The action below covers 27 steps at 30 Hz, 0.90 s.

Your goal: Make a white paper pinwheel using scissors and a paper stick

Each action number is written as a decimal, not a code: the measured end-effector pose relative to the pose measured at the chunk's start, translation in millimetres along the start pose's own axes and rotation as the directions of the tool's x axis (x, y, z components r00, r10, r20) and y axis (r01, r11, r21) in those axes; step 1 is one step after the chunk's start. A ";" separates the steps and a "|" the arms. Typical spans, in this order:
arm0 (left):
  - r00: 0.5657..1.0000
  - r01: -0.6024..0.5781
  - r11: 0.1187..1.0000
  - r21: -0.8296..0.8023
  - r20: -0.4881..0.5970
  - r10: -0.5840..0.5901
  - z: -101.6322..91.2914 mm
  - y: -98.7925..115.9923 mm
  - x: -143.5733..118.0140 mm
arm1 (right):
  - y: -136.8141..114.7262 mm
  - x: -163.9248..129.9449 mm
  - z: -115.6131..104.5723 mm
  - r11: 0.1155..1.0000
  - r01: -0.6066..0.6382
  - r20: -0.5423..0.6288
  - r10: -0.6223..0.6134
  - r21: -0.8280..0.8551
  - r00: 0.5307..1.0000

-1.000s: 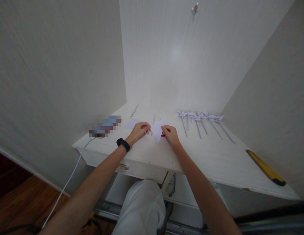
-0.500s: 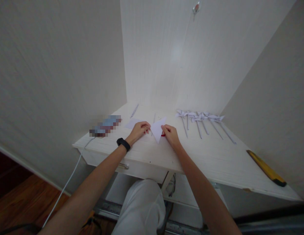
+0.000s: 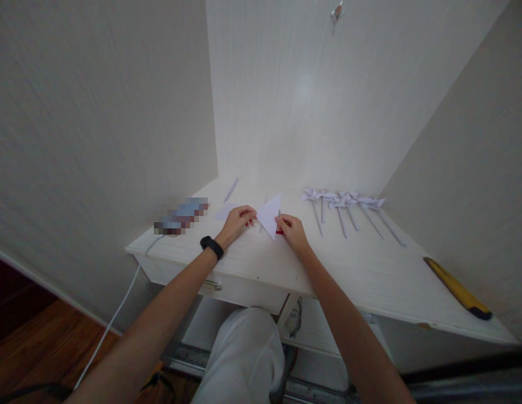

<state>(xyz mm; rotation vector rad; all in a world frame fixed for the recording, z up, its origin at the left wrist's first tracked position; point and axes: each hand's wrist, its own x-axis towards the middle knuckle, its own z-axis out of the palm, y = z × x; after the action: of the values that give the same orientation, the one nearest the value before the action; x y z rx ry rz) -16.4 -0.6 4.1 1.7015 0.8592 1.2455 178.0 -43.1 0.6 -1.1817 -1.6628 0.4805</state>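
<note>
Above the white desk I hold a white sheet of paper [image 3: 269,216] that looks triangular, as if folded. My left hand [image 3: 240,220], with a black band on its wrist, pinches the left corner. On the opposite side my right hand [image 3: 291,229] pinches the paper's edge with closed fingers. Something with red handles [image 3: 279,229], apparently scissors, shows partly behind the paper and my right fingers; whether I touch it, I cannot tell. Another flat piece of paper [image 3: 225,211] lies behind my left hand.
Several white paper pinwheels [image 3: 347,200] on sticks lie at the back right. Thin rolled paper sticks [image 3: 231,189] rest at the back left. A blurred-out device [image 3: 183,215] with a white cable sits left. A yellow-and-black tool [image 3: 456,288] lies near the desk's right edge.
The paper has tilted slightly and shifted a little left and up between my hands. More of the red-handled thing shows beside it. Both hands keep their pinch.
</note>
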 end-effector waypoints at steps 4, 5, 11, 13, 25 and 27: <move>1.000 0.015 1.000 -0.008 0.007 -0.015 -0.3 -1.0 0.3 | -1.1 -0.4 -0.4 1.000 0.004 0.005 -0.004 0.014 1.000; 1.000 0.021 1.000 -0.011 0.009 -0.021 -0.2 -1.1 0.4 | -1.4 -0.5 -0.4 1.000 0.007 0.011 -0.007 0.020 1.000; 1.000 0.024 1.000 0.001 0.011 -0.024 0.4 -0.1 0.3 | -1.3 -0.3 0.6 0.999 -0.009 0.021 0.008 0.050 1.000; 1.000 0.028 1.000 0.007 0.013 -0.028 0.3 0.2 0.3 | -1.0 -0.2 0.7 0.999 -0.010 0.018 0.009 0.049 1.000; 0.998 0.026 0.999 0.033 0.050 -0.028 0.2 -3.0 1.4 | -2.4 -0.2 0.3 1.000 -0.021 -0.005 0.021 -0.010 1.000; 0.998 0.031 0.999 0.027 0.054 -0.032 0.7 -3.1 1.4 | -2.2 0.5 0.5 0.999 -0.015 -0.013 0.014 -0.035 1.000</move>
<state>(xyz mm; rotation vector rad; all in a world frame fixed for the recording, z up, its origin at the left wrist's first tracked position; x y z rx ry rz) -15.5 1.8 1.7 1.7284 0.8704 1.1664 176.5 -43.5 2.3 -1.2206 -1.6583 0.4538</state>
